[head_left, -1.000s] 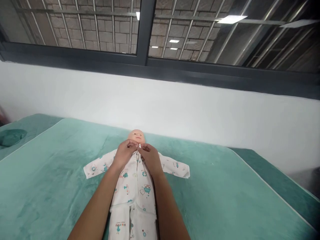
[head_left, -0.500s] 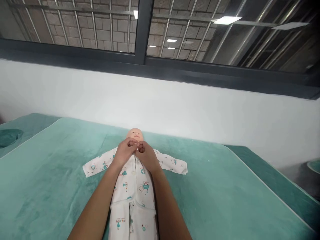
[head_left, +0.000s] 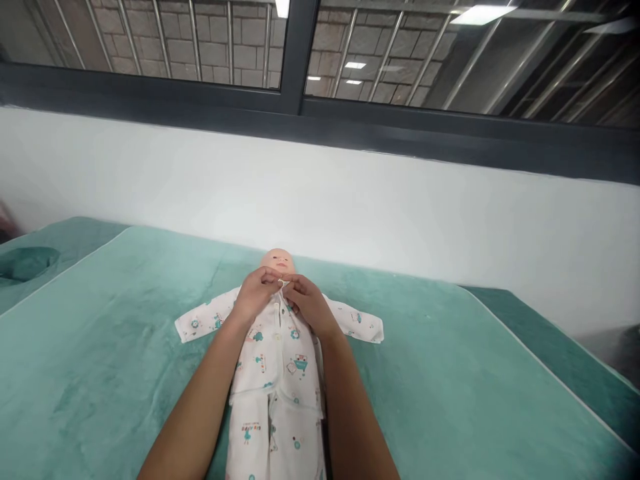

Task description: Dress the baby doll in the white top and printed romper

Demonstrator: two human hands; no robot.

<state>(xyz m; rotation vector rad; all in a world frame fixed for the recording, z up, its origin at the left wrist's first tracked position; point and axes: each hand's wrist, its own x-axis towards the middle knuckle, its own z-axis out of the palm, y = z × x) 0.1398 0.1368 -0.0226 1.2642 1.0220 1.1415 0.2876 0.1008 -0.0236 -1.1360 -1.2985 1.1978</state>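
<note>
A baby doll (head_left: pixel 278 259) lies on its back on a green padded table (head_left: pixel 100 347), head away from me. It wears a white printed romper (head_left: pixel 277 373) with both sleeves spread out sideways. My left hand (head_left: pixel 256 295) and my right hand (head_left: pixel 310 303) meet at the collar just under the doll's chin. Both hands pinch the collar edges of the romper with fingers curled. My forearms run down over the doll's body.
A white wall (head_left: pixel 350 200) rises right behind the table, with a dark-framed window (head_left: pixel 295 60) above it. A second green-covered table (head_left: pixel 30 260) stands at the left, another green surface (head_left: pixel 565 360) at the right.
My hands stay pinched at the collar with small finger shifts. The view has tilted down slightly, so the doll sits a little higher and to the right.
</note>
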